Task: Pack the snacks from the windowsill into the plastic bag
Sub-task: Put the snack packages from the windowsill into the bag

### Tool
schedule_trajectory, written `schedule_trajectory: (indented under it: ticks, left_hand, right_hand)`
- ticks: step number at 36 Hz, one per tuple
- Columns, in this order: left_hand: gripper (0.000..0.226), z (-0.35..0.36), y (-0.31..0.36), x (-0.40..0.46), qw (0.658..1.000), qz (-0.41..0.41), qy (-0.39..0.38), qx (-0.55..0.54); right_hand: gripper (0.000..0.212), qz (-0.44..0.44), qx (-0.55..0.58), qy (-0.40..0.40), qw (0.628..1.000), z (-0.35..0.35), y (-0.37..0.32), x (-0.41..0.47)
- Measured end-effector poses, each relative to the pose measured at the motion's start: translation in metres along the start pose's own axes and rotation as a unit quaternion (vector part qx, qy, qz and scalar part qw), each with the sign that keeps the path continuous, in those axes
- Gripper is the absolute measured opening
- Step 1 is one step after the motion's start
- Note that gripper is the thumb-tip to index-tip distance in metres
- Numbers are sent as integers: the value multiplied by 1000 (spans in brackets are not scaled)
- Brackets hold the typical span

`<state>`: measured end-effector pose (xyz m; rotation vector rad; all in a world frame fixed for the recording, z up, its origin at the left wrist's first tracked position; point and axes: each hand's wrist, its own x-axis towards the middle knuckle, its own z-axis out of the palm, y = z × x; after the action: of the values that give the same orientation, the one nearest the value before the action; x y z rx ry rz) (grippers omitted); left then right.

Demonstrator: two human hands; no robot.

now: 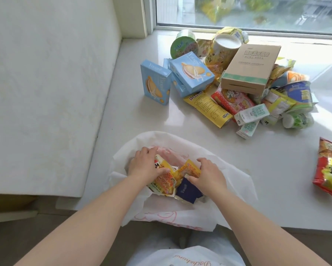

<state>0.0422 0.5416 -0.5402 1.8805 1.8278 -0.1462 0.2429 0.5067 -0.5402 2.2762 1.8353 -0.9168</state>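
A white plastic bag [182, 141] lies open on the windowsill's near edge. Inside it are yellow-orange snack packets [165, 184] and a dark blue packet [188, 191]. My left hand [145, 167] reaches into the bag, its fingers curled round a yellow packet. My right hand [209, 175] grips another orange packet [191, 169] beside it. A heap of snacks lies further back: light blue biscuit boxes [191, 73], a brown cardboard box [249, 68], cup containers [221, 48], a yellow pouch [207, 108] and small milk cartons [251, 114].
A red and yellow snack bag [330, 169] lies at the right edge of the sill [123, 104]. A white wall panel [46, 83] stands on the left. The window [247, 12] runs along the back behind the heap.
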Motion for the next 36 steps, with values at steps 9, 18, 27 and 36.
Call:
schedule_trajectory:
  ticks: [9,18,27,36]
  left_hand:
    - [55,-17,34,8,999,49,19,-2]
    - [57,-29,89,24,994,100,41,20]
    - [59,-35,149,40,988,135,54,43]
    - [59,-43,234,57,991,102,82,22]
  right_hand:
    - [54,8,45,9,999,-29,6,-4]
    - [47,14,53,52,997,-64,38,-1]
    - [49,39,81,75,993,-96,91,18]
    - [47,-1,69,79,994,-157,144,53]
